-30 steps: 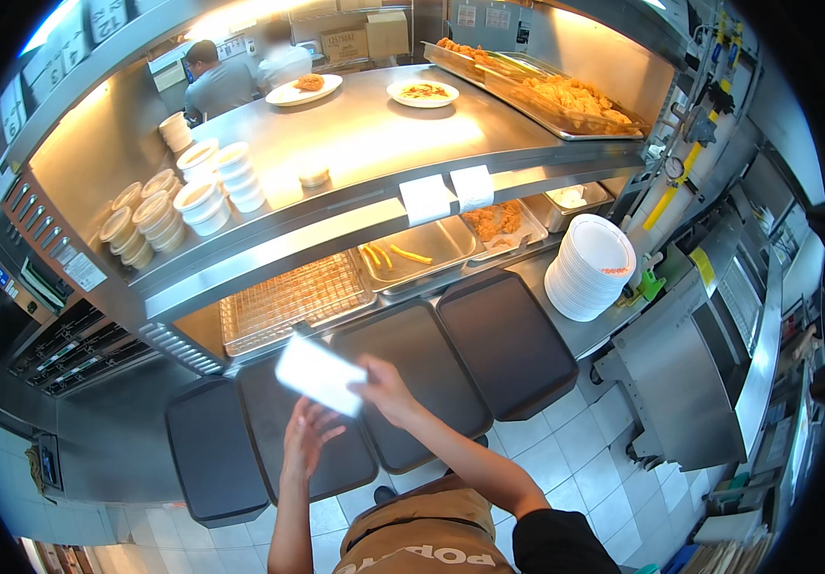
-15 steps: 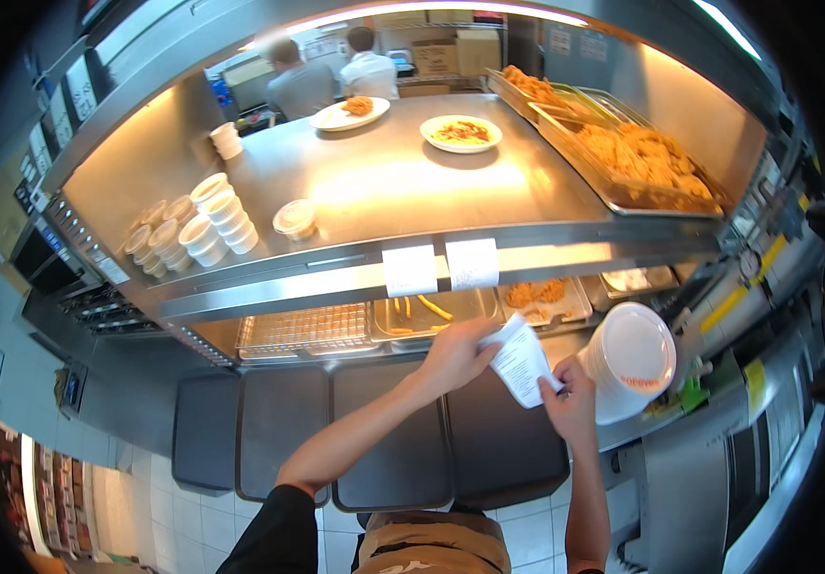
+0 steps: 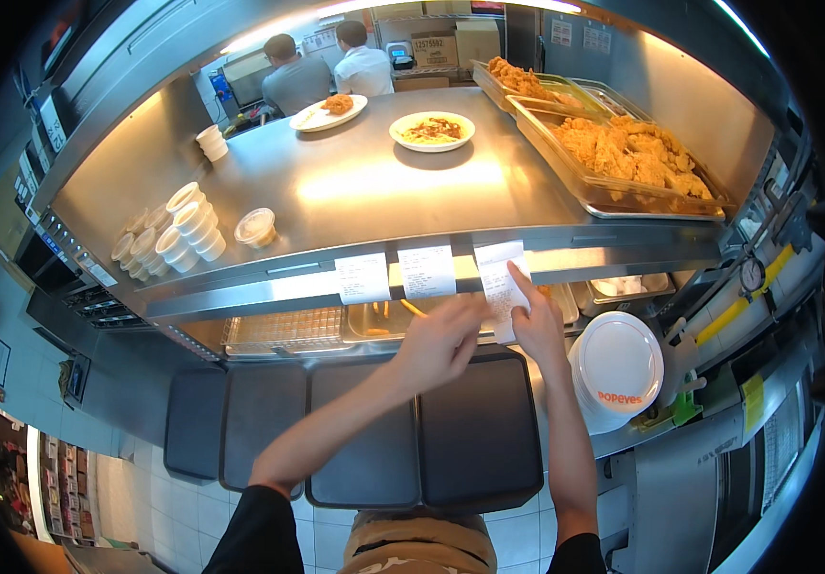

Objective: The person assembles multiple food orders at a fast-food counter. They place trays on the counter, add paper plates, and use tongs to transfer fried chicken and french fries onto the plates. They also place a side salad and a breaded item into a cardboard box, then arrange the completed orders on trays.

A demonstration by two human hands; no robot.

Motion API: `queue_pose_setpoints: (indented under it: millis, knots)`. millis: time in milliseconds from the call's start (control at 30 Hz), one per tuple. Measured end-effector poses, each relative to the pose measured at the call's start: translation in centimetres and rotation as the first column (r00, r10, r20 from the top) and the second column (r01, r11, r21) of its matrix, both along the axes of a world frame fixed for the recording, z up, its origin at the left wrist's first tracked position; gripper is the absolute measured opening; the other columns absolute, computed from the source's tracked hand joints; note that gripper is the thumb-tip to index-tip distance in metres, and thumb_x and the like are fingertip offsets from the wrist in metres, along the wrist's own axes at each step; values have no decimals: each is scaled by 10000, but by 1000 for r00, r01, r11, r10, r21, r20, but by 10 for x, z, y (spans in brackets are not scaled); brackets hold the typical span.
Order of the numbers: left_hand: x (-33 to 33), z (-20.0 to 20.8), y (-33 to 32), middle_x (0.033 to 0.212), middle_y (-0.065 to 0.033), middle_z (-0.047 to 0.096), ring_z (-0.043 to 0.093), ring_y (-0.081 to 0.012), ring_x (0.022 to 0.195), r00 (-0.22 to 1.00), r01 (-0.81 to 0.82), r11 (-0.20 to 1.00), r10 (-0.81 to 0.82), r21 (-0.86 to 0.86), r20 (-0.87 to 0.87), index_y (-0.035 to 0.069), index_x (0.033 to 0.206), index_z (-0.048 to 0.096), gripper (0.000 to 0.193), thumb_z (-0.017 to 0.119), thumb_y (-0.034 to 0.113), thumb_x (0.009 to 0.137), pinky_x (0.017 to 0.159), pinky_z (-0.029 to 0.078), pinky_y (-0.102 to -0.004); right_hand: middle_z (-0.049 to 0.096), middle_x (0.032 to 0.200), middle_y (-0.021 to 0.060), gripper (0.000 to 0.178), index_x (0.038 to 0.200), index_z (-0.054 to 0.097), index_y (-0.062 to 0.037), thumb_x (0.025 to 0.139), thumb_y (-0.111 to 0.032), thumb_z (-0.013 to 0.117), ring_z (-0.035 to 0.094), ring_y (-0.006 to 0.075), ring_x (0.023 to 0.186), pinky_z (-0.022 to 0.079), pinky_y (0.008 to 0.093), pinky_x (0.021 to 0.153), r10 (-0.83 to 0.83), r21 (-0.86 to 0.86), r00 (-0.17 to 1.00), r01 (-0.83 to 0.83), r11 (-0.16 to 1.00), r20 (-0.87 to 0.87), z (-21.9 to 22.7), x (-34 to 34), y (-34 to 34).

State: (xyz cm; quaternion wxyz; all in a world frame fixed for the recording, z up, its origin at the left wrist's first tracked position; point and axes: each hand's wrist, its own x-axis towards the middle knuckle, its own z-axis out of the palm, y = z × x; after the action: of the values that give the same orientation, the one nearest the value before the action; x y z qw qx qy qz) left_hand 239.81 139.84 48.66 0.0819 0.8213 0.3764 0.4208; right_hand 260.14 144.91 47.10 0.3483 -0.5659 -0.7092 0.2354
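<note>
The right hand [image 3: 539,327] is touching a receipt [image 3: 495,277] with an outstretched index finger — whether it is gripping, I cannot tell. The left hand [image 3: 443,340] is curling just beside it, its grip unclear. The receipt — long, white, narrow, faintly printed — is hanging at the shelf edge [image 3: 613,256], right of two shorter slips [image 3: 427,271]. Dark trays [image 3: 479,430] are lying below.

Warm glare whitens the shelf [image 3: 388,184] before me; my left grip [image 3: 443,337] blurs slightly; dark rims bend straight edges.
</note>
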Motion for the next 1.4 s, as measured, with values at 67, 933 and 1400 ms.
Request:
queue_pose_setpoints:
  millis: [67, 933, 1400]
  knots:
    - [-24, -32, -44, 1129, -115, 667, 686, -280, 925, 988, 149, 985, -151, -85, -13, 75, 1088, 643, 257, 617, 4, 843, 722, 581, -341, 665, 1028, 262, 715, 1447, 491, -214, 759, -21, 516, 662, 365, 748, 517, 424, 731, 10, -22, 1000, -9, 1000, 17, 0, -1, 5]
    - [-293, -319, -266, 1589, -234, 204, 199, -398, 1471, 778, -605, 635, 344, -480, -525, 215, 1460, 467, 518, 547, 277, 952, 1186, 150, -558, 703, 855, 119, 243, 1057, 687, -105, 850, -184, 589, 678, 257, 793, 525, 359, 730, -266, 360, 950, 194, 913, 162, 108, -71, 71]
    - [-319, -311, -265, 1593, -176, 248, 204, -361, 1481, 730, -683, 463, 471, -565, -496, 293, 1426, 518, 510, 553, 177, 931, 1197, 116, -547, 714, 738, 123, 261, 861, 726, -2, 831, -144, 510, 670, 204, 599, 530, 345, 564, -199, -28, 971, 204, 979, 130, 113, -78, 279]
